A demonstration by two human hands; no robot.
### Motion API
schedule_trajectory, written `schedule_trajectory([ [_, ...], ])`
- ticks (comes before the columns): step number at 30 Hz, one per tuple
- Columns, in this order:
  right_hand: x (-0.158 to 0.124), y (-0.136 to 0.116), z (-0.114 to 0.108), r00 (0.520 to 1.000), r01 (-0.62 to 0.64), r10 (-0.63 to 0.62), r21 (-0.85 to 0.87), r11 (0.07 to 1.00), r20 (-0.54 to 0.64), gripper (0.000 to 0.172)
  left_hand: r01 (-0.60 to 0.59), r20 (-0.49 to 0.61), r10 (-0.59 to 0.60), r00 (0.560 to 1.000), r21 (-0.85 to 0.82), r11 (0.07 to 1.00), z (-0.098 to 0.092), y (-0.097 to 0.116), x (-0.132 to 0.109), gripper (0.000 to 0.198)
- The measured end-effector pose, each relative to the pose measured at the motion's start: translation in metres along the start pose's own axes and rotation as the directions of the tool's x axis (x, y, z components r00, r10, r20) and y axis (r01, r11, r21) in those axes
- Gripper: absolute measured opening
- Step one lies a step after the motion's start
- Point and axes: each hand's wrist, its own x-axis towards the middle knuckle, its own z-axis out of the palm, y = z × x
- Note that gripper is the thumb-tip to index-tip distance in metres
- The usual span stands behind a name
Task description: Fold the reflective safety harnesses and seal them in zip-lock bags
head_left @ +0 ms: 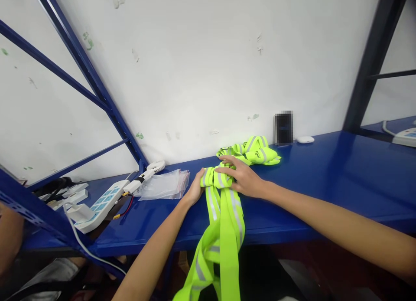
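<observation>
A neon yellow reflective safety vest [230, 223], made of long straps with silver stripes, is gathered at the front of the blue table. Its loose straps hang over the edge toward me. My left hand [195, 188] grips the left side of the gathered part, thumb along its edge. From the right, my right hand [245, 177] holds the same bundle, fingers curled over its top; its thumb is mostly hidden. Just behind my hands lies a second neon yellow bundle [260, 152] of striped straps, crumpled against the wall.
Left of my hands are clear plastic bags [165, 186], a small white fan [156, 165] and a white power strip [102, 207] with cables. A dark blurred box [284, 128] and a white case [305, 139] stand back right. Blue rack posts [97, 82] rise at left; another person's arm [11, 238] shows there.
</observation>
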Motion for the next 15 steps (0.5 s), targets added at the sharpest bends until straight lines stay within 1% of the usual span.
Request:
schedule_trajectory([
  [1, 0.0, 0.0, 0.001, 1.0, -0.026, 0.027, 0.047, 0.999, -0.008, 0.038, 0.024, 0.01, -0.024, 1.0, -0.004, 1.0, 0.0, -0.001, 0.001, 0.069],
  [2, 0.0, -0.001, 0.002, 0.995, -0.093, 0.097, 0.11, 0.99, -0.029, 0.031, 0.034, 0.006, -0.034, 0.999, -0.01, 0.999, -0.001, -0.002, 0.001, 0.076],
  [3, 0.001, -0.003, 0.004, 0.978, -0.188, 0.202, 0.188, 0.964, -0.056, 0.028, 0.032, -0.006, -0.033, 0.999, -0.01, 0.999, -0.002, -0.002, 0.002, 0.081],
  [4, 0.002, -0.006, 0.006, 0.942, -0.292, 0.325, 0.278, 0.915, -0.08, 0.028, 0.015, -0.02, -0.015, 1.0, 0.002, 1.0, -0.004, -0.002, 0.001, 0.083],
  [5, 0.003, -0.009, 0.008, 0.891, -0.383, 0.445, 0.375, 0.844, -0.091, 0.031, -0.02, -0.029, 0.021, 0.999, 0.036, 0.999, -0.006, -0.002, 0.0, 0.081],
  [6, 0.004, -0.012, 0.01, 0.833, -0.451, 0.546, 0.469, 0.76, -0.083, 0.035, -0.074, -0.023, 0.077, 0.997, 0.096, 0.993, -0.008, -0.001, -0.002, 0.076],
  [7, 0.005, -0.015, 0.012, 0.78, -0.495, 0.623, 0.548, 0.674, -0.062, 0.04, -0.143, 0.007, 0.145, 0.989, 0.18, 0.973, -0.009, 0.0, -0.005, 0.072],
  [9, 0.006, -0.019, 0.016, 0.695, -0.538, 0.718, 0.643, 0.545, -0.027, 0.049, -0.308, 0.117, 0.285, 0.951, 0.364, 0.879, -0.009, 0.003, -0.012, 0.067],
  [11, 0.005, -0.02, 0.019, 0.64, -0.558, 0.768, 0.677, 0.48, -0.017, 0.054, -0.455, 0.23, 0.393, 0.89, 0.502, 0.736, -0.007, 0.006, -0.019, 0.072],
  [12, 0.004, -0.02, 0.02, 0.625, -0.56, 0.78, 0.687, 0.462, -0.015, 0.054, -0.509, 0.27, 0.436, 0.858, 0.55, 0.662, -0.006, 0.008, -0.021, 0.076],
  [13, 0.004, -0.02, 0.021, 0.622, -0.555, 0.783, 0.698, 0.453, -0.014, 0.052, -0.551, 0.299, 0.474, 0.828, 0.59, 0.59, -0.005, 0.009, -0.023, 0.08],
  [15, 0.003, -0.019, 0.022, 0.634, -0.533, 0.773, 0.709, 0.461, -0.026, 0.047, -0.603, 0.344, 0.532, 0.774, 0.656, 0.454, -0.004, 0.01, -0.023, 0.079],
])
